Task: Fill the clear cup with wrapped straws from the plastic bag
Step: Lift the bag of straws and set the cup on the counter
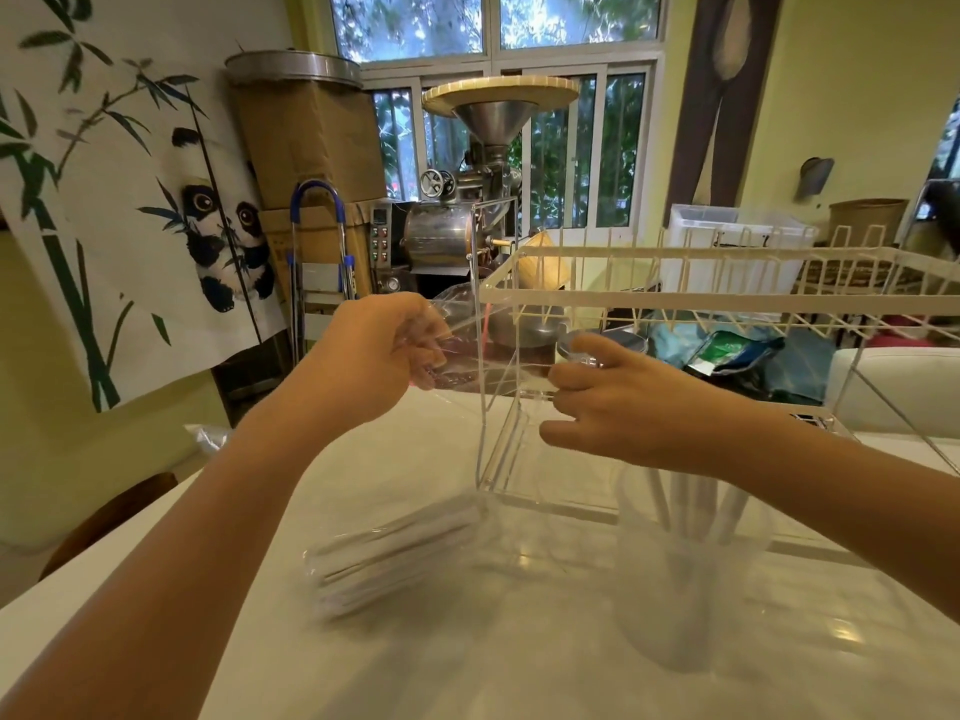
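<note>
Below both raised hands, the plastic bag (400, 558) of wrapped straws lies lengthwise on the desk (519, 667), nearer the left hand (379, 356), closed on clear film; the right hand (613, 407), fingers curled, hovers above the clear cup (680, 605).

café back room: coffee roaster (457, 220) by window, cardboard boxes (306, 142), dish rack (727, 298) on white counter (467, 641).

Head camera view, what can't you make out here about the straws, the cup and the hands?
- Clear cup: blurred; straw count unreadable, tops hidden behind the right forearm.
- Plastic bag: motion blur hides how many wrapped straws remain.
- Left hand: grips crumpled clear plastic; contents unclear.
- Right hand: fingertips lost against the clear acrylic stand.
</note>
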